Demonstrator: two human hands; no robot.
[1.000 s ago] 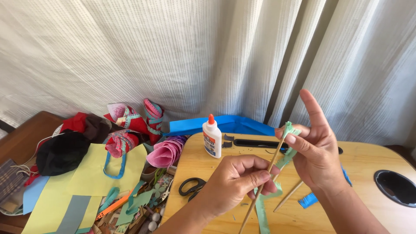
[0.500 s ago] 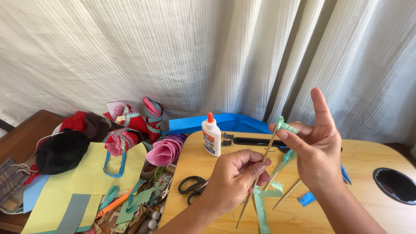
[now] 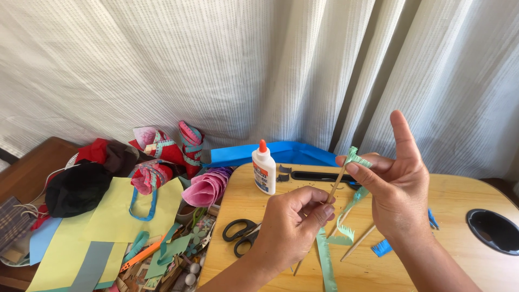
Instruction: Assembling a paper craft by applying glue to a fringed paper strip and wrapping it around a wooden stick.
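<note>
Altogether two hands [image 3: 292, 224] [image 3: 397, 186], one skewer [image 3: 336, 185], one fringed strip [image 3: 357, 197].

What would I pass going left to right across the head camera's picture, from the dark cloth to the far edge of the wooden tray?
Black cloth → yellow paper bag → pink paper roll → scissors → glue bottle → left hand → right hand → black cup hole.
</note>
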